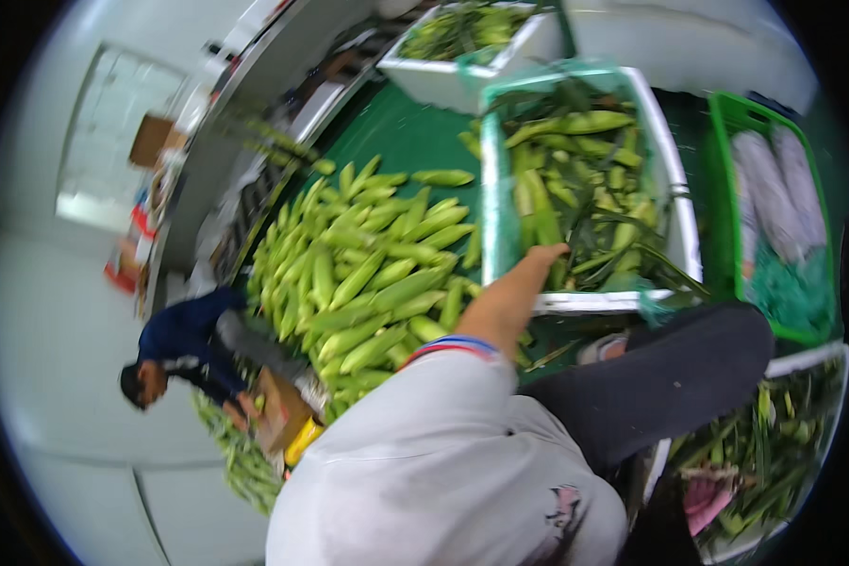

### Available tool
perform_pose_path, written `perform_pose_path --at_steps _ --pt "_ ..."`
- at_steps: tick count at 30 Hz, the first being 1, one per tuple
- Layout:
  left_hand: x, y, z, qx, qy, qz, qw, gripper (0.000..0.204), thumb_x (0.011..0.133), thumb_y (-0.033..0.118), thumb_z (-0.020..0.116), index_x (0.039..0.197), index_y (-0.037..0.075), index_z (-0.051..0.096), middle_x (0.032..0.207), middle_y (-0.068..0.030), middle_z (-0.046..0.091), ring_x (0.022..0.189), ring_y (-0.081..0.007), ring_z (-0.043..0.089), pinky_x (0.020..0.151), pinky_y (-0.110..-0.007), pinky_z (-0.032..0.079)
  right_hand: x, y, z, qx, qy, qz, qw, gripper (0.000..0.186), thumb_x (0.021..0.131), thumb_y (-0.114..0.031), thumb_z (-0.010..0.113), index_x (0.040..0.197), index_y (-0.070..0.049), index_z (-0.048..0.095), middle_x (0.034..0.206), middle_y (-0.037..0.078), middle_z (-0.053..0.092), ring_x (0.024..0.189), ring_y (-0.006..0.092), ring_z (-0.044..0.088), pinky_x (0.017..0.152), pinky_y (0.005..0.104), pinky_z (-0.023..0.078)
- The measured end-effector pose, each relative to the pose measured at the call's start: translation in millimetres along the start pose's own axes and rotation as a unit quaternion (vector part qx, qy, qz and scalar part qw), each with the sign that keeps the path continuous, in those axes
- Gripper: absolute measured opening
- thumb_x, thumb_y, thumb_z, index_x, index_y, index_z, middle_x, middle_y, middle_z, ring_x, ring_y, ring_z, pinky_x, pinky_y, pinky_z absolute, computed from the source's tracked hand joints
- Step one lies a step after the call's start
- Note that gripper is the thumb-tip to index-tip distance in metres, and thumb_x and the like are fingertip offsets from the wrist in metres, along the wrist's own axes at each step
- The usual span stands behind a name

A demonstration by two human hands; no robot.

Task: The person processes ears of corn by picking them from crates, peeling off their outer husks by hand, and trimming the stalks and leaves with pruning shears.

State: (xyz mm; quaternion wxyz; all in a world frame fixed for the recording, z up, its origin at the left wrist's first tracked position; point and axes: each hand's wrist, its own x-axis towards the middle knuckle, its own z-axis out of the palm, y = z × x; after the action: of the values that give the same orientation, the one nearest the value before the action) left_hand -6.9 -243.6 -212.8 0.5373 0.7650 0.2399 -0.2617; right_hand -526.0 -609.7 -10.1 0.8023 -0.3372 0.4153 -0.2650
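Observation:
My left hand [545,255] reaches over the near left rim of a white foam box [684,212] lined with green plastic. It is closed around a green ear of corn [541,203], though its fingers are partly hidden and blurred. Around it in the box lie more ears and loose husk leaves [623,236]. To the left of my forearm spreads a large heap of pale green corn [358,274]. My right hand is not in view.
Another person [193,335] works at the left by a cardboard box [281,410]. A green crate [774,325] with wrapped bundles stands at right. A leaf-filled white box [844,377] is at lower right, with a pink object [706,500]. Another foam box [434,85] stands farther back.

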Motion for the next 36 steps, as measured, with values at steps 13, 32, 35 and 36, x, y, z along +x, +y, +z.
perform_pose_path --at_steps 13,32,35,36 --pt "-367.8 221.7 220.4 0.134 -0.284 0.573 0.757 0.058 0.071 0.025 0.077 0.118 0.002 0.05 0.099 -0.0122 0.064 0.09 -0.021 0.061 0.081 -0.034 0.049 -63.3 -53.5 29.9 -0.177 0.09 -0.15 0.969 0.061 0.08 -0.015 0.069 0.133 -0.002 0.042 0.106 0.007 0.056 0.097 0.0166 0.055 0.091 0.0318 0.044" --pt "-537.5 154.8 300.0 0.551 -0.38 0.666 0.328 0.062 0.066 0.025 0.079 0.115 0.001 0.05 0.094 -0.0255 0.065 0.088 -0.0407 0.064 0.076 -0.043 0.051 -57.0 -89.1 -38.4 -0.391 0.115 -0.205 0.89 0.055 0.074 -0.021 0.068 0.121 0.002 0.052 0.079 0.015 0.066 0.065 0.0253 0.065 0.072 0.034 0.052" --pt "-533.9 155.6 311.9 0.567 -0.437 0.61 0.341 0.062 0.066 0.021 0.079 0.117 -0.001 0.05 0.096 -0.0239 0.065 0.091 -0.0352 0.064 0.081 -0.038 0.049 -60.5 -80.2 -42.0 -0.364 0.132 -0.152 0.91 0.04 0.074 -0.026 0.067 0.104 0.001 0.06 0.075 0.015 0.065 0.065 0.0269 0.064 0.069 0.0353 0.051" --pt "-530.2 156.6 315.7 0.573 -0.45 0.594 0.342 0.063 0.066 0.019 0.079 0.118 -0.001 0.05 0.096 -0.0225 0.065 0.091 -0.0319 0.064 0.082 -0.037 0.049 -60.7 -77.1 -44.4 -0.351 0.129 -0.117 0.92 0.039 0.075 -0.026 0.068 0.102 0.0 0.061 0.078 0.015 0.065 0.072 0.0272 0.064 0.07 0.0353 0.051"
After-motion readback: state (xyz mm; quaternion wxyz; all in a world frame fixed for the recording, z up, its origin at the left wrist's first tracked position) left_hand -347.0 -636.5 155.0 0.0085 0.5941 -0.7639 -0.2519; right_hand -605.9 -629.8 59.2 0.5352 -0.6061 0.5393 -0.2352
